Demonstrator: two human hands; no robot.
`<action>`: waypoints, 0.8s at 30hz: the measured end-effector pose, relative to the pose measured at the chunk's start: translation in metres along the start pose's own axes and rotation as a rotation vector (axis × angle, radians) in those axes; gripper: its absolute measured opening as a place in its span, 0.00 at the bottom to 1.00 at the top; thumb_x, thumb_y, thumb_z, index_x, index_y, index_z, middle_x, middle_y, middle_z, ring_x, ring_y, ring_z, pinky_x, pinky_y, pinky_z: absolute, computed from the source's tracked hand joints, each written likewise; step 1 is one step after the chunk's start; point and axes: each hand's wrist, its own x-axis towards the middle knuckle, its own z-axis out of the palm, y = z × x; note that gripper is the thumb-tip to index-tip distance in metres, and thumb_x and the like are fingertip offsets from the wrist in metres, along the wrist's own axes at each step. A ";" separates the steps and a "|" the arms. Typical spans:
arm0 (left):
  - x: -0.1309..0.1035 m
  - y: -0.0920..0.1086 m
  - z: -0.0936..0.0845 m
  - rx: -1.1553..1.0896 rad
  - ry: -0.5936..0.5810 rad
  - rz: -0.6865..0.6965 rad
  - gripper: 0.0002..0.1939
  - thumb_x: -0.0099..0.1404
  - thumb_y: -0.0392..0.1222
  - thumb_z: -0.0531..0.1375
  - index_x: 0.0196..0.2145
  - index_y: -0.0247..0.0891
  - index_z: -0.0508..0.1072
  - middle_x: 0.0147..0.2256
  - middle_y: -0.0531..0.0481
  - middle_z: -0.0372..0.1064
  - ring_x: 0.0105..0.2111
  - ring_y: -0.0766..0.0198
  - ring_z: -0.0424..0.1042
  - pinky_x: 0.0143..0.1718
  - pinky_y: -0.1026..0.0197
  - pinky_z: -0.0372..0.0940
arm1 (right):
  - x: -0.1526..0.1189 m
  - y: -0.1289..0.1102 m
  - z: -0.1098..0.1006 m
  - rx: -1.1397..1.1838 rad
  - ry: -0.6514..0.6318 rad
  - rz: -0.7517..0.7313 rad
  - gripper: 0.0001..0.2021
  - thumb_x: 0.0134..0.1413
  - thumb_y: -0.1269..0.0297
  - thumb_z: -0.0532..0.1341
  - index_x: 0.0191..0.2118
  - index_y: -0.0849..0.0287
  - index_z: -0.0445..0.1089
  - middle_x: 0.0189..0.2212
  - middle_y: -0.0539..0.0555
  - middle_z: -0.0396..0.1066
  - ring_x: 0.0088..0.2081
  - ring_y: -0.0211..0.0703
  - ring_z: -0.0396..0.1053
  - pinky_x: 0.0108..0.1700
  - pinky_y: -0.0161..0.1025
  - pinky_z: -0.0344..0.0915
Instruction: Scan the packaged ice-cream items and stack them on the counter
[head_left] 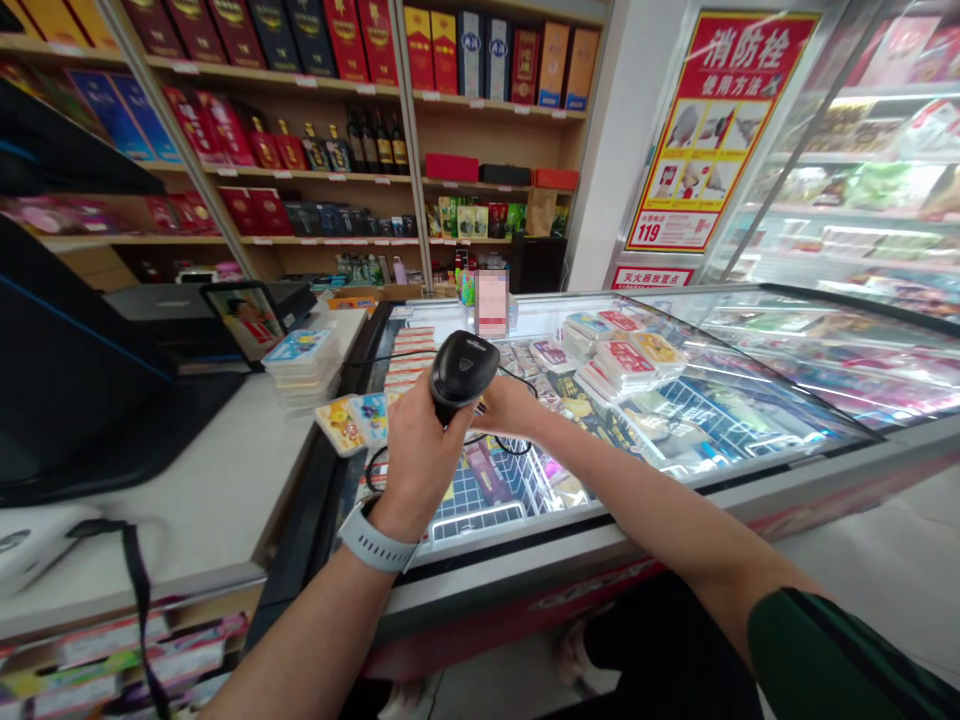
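My left hand [420, 440], with a grey-banded watch at its wrist, is wrapped round the handle of a black barcode scanner [465, 368]. The scanner's head faces away from me above the freezer's glass top. Just beyond it, my right hand [506, 408] is closed, its fingers partly hidden behind the scanner. What the right hand grips, if anything, I cannot make out. A black cable [517, 450] loops beneath both hands. Flat, colourful card-like packs [349, 425] lie to the left of my left hand. Several stacks of similar packs [626, 365] lie farther right on the glass.
The chest freezer [600, 535] spans the front, with wire baskets under its glass. At left a counter [217, 480] carries a stack of packs [300, 365], a small screen [244, 320] and a dark monitor [75, 380]. Shelves of boxes and bottles [375, 140] stand behind.
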 end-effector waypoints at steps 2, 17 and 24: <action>0.000 0.001 0.000 -0.001 0.005 0.004 0.21 0.61 0.47 0.60 0.50 0.37 0.68 0.39 0.44 0.74 0.43 0.51 0.73 0.44 0.53 0.64 | -0.005 -0.012 0.002 -0.023 0.051 -0.040 0.28 0.46 0.48 0.65 0.50 0.59 0.68 0.44 0.59 0.73 0.46 0.53 0.70 0.41 0.41 0.64; -0.004 0.000 0.005 -0.068 -0.036 0.041 0.20 0.61 0.42 0.61 0.51 0.38 0.67 0.45 0.44 0.73 0.46 0.52 0.70 0.46 0.52 0.62 | -0.007 -0.012 0.000 0.212 0.015 0.212 0.11 0.43 0.56 0.64 0.31 0.58 0.73 0.31 0.56 0.74 0.37 0.51 0.71 0.39 0.42 0.64; -0.003 0.002 0.005 -0.066 -0.075 0.052 0.17 0.63 0.44 0.59 0.49 0.38 0.67 0.42 0.45 0.73 0.43 0.53 0.71 0.42 0.54 0.62 | -0.018 0.039 -0.031 1.220 0.220 0.600 0.18 0.49 0.50 0.53 0.37 0.58 0.69 0.30 0.54 0.75 0.29 0.41 0.71 0.29 0.35 0.65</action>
